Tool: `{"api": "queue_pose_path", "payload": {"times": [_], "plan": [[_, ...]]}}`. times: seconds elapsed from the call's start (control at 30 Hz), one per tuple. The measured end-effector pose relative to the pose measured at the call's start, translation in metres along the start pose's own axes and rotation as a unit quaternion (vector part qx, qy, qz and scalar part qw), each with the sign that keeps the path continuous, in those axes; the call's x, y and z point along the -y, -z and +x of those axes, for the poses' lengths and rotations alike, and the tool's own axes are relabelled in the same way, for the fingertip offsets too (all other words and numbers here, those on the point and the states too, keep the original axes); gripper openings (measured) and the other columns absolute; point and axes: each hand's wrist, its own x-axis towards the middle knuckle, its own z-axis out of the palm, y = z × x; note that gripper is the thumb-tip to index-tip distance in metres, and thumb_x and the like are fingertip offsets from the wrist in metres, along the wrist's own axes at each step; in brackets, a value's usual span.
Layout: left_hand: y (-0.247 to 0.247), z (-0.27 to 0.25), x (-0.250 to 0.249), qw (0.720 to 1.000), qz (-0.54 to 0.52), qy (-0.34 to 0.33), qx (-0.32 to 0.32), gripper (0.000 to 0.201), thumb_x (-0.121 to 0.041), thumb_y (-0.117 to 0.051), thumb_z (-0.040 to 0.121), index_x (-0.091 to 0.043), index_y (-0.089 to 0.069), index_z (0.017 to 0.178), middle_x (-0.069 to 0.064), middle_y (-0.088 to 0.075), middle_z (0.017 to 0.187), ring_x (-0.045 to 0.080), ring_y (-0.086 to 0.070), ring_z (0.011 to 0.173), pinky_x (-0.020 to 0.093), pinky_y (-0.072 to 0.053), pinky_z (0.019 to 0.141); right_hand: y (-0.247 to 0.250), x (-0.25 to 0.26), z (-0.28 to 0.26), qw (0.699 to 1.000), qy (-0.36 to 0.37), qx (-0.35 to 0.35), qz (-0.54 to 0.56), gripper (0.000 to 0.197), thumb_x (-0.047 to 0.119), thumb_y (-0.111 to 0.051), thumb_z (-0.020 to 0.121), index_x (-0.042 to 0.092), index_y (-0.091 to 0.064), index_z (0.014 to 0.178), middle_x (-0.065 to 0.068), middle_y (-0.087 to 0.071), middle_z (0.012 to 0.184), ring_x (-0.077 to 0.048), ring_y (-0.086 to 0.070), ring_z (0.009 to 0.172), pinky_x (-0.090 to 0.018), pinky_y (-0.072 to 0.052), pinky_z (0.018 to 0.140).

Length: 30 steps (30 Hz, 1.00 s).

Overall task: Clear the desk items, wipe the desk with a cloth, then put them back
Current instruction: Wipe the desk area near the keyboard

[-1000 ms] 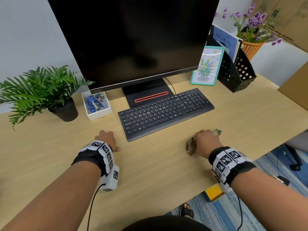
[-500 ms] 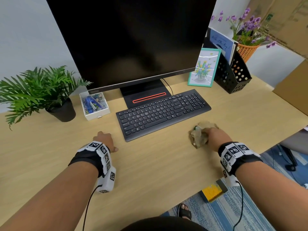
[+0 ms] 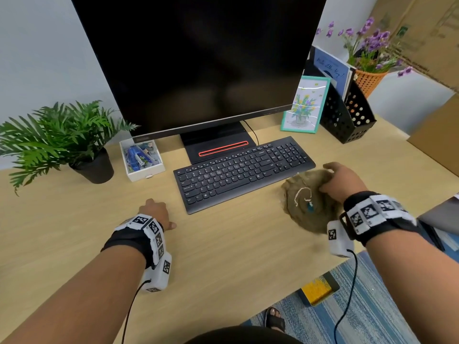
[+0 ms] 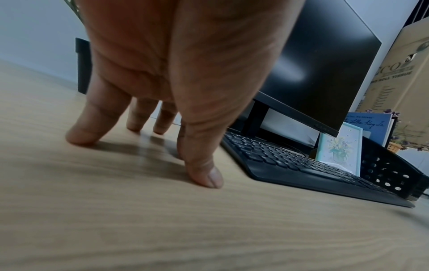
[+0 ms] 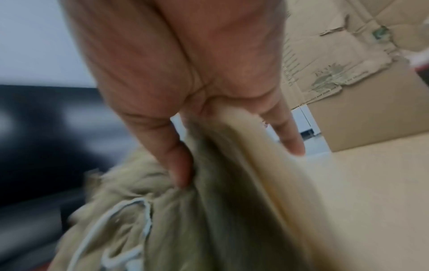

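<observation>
A crumpled olive-brown cloth [image 3: 306, 203] with a white string loop lies bunched on the wooden desk [image 3: 223, 256], just right of the black keyboard [image 3: 244, 171]. My right hand [image 3: 341, 180] grips its far edge; in the right wrist view the thumb and fingers [image 5: 178, 165] pinch the blurred cloth [image 5: 185, 220]. My left hand [image 3: 155, 213] rests left of the keyboard with straight fingertips [image 4: 81, 135] pressed on the desk [image 4: 209, 229], holding nothing.
A monitor [image 3: 198, 63] stands behind the keyboard. A potted fern [image 3: 62, 140] and a white box of small items [image 3: 141, 158] sit at the left. A framed flower picture [image 3: 304, 105], a black file holder [image 3: 347, 115] and a flower basket [image 3: 370, 78] stand at the right.
My right hand has moved right and slightly away along the desk, and the cloth has spread out from a small wad into a wider heap. The left hand has stayed put.
</observation>
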Motion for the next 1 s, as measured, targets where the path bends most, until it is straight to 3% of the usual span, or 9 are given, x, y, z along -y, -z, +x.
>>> {"api": "queue_pose_path", "payload": {"times": [0.1,0.2,0.33,0.5,0.63,0.77,0.83,0.93,1.0], "plan": [[0.0,0.0,0.0,1.0,-0.001,0.003,-0.004,0.062,-0.055,-0.058,0.085,-0.011,-0.047,0.128,0.011,-0.04,0.13,0.025,-0.05,0.116,0.031,-0.044,0.095,-0.026,-0.004,-0.001,0.998,-0.001,-0.023,-0.057,0.06,0.018,-0.064,0.083,0.023,-0.039,0.138,-0.013,-0.038,0.138,-0.034,-0.043,0.123,-0.046,-0.044,0.1],[0.0,0.0,0.0,1.0,-0.008,0.003,-0.001,0.063,-0.055,-0.058,0.084,-0.011,-0.048,0.128,0.011,-0.04,0.13,0.025,-0.051,0.115,0.031,-0.045,0.094,-0.053,-0.002,-0.007,0.995,0.023,0.032,-0.093,0.056,0.038,-0.069,0.079,0.018,-0.049,0.128,-0.01,-0.047,0.129,-0.029,-0.048,0.119,-0.04,-0.044,0.1],[0.0,-0.003,0.0,1.0,-0.016,0.001,-0.004,0.062,-0.055,-0.058,0.085,-0.011,-0.048,0.128,0.011,-0.041,0.129,0.025,-0.051,0.114,0.03,-0.045,0.093,-0.075,0.003,-0.008,0.984,0.002,0.029,-0.176,0.072,0.056,-0.065,0.076,0.017,-0.044,0.132,-0.007,-0.049,0.132,-0.027,-0.048,0.122,-0.037,-0.042,0.102],[-0.001,-0.003,0.004,1.0,-0.017,-0.008,-0.003,0.062,-0.054,-0.057,0.086,-0.011,-0.048,0.129,0.01,-0.04,0.129,0.025,-0.05,0.115,0.031,-0.045,0.093,-0.058,0.008,0.01,0.99,-0.02,0.064,-0.122,0.036,0.019,-0.054,0.084,0.012,-0.059,0.119,-0.015,-0.06,0.119,-0.032,-0.059,0.107,-0.037,-0.05,0.093],[-0.001,0.0,0.01,0.999,-0.022,-0.027,0.005,0.062,-0.055,-0.059,0.084,-0.011,-0.048,0.127,0.009,-0.041,0.128,0.024,-0.051,0.113,0.031,-0.046,0.092,-0.025,0.032,0.018,0.998,0.01,0.029,-0.062,0.017,0.008,-0.055,0.086,0.01,-0.058,0.103,-0.014,-0.063,0.104,-0.029,-0.057,0.093,-0.032,-0.047,0.08],[0.007,-0.001,0.019,0.998,-0.017,-0.053,0.008,0.057,-0.052,-0.061,0.083,-0.013,-0.049,0.124,0.005,-0.048,0.127,0.021,-0.051,0.114,0.029,-0.044,0.092,-0.012,0.071,0.017,0.983,0.054,0.13,-0.114,0.03,0.006,-0.062,0.079,0.016,-0.057,0.107,-0.007,-0.062,0.102,-0.024,-0.06,0.095,-0.03,-0.048,0.077],[0.012,-0.002,0.028,0.997,-0.041,-0.062,0.005,0.054,-0.046,-0.064,0.083,-0.014,-0.048,0.125,0.004,-0.05,0.128,0.02,-0.052,0.114,0.029,-0.044,0.093,-0.012,0.088,0.016,0.982,0.068,0.137,-0.115,0.037,0.002,-0.062,0.079,0.02,-0.057,0.112,-0.005,-0.063,0.103,-0.024,-0.062,0.094,-0.032,-0.051,0.076],[0.013,-0.001,0.049,0.995,-0.09,-0.035,0.006,0.075,-0.045,-0.07,0.078,-0.019,-0.035,0.14,0.004,-0.041,0.14,0.022,-0.044,0.125,0.032,-0.04,0.102,-0.016,0.109,0.02,0.976,0.102,0.128,-0.142,0.031,0.003,-0.059,0.082,0.018,-0.06,0.11,-0.007,-0.065,0.109,-0.025,-0.061,0.099,-0.034,-0.05,0.084],[0.008,0.0,0.065,0.996,-0.088,0.007,0.0,0.092,-0.051,-0.072,0.073,-0.023,-0.024,0.146,0.004,-0.03,0.147,0.026,-0.033,0.133,0.036,-0.035,0.108,-0.022,0.122,0.03,0.987,0.107,0.091,-0.082,0.028,0.006,-0.06,0.083,0.017,-0.059,0.108,-0.007,-0.064,0.108,-0.027,-0.06,0.1,-0.034,-0.048,0.086]]}}
